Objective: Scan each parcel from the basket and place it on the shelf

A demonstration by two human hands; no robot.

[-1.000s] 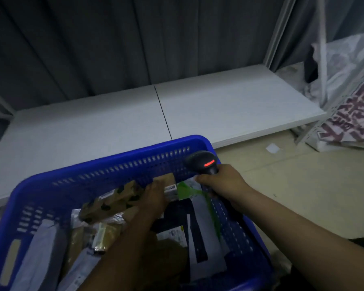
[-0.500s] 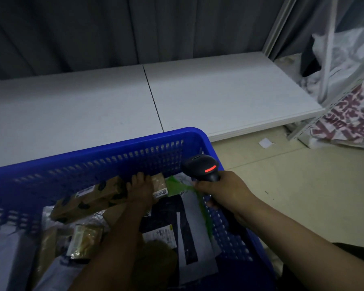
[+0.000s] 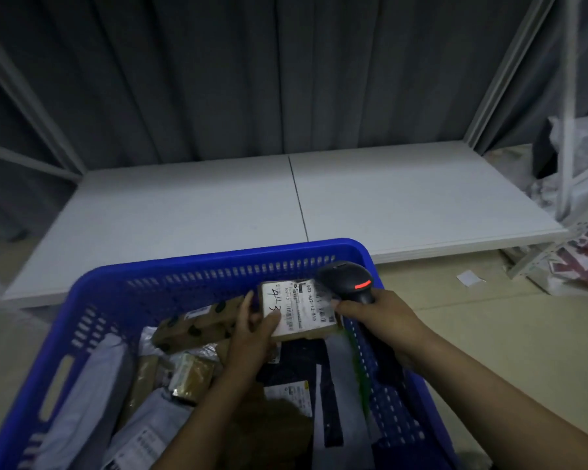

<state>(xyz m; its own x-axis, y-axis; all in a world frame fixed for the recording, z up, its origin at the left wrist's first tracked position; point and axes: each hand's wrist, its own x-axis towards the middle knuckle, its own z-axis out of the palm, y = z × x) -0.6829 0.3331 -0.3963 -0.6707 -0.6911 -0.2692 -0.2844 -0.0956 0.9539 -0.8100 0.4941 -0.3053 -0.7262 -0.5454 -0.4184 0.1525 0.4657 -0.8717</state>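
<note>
A blue plastic basket (image 3: pixel 190 269) fills the lower frame, holding several parcels. My left hand (image 3: pixel 252 337) grips a small brown box parcel (image 3: pixel 297 308) by its left edge, lifted above the basket's far right corner, its white label with handwritten digits facing up. My right hand (image 3: pixel 384 317) grips a black barcode scanner (image 3: pixel 348 279) with a red light, its head right beside the parcel's far right corner. The low white shelf (image 3: pixel 218 205) lies bare just beyond the basket.
In the basket lie a spotted brown box (image 3: pixel 197 323), grey mailer bags (image 3: pixel 82 395) and a dark bag with a label (image 3: pixel 292 388). White shelf uprights (image 3: pixel 499 72) stand right of the shelf. Printed plastic bags (image 3: pixel 581 252) sit on the beige floor at far right.
My left hand has picked the small brown box out of the basket and turned its label up. The scanner in my right hand now sits next to it. The view tilted up.
</note>
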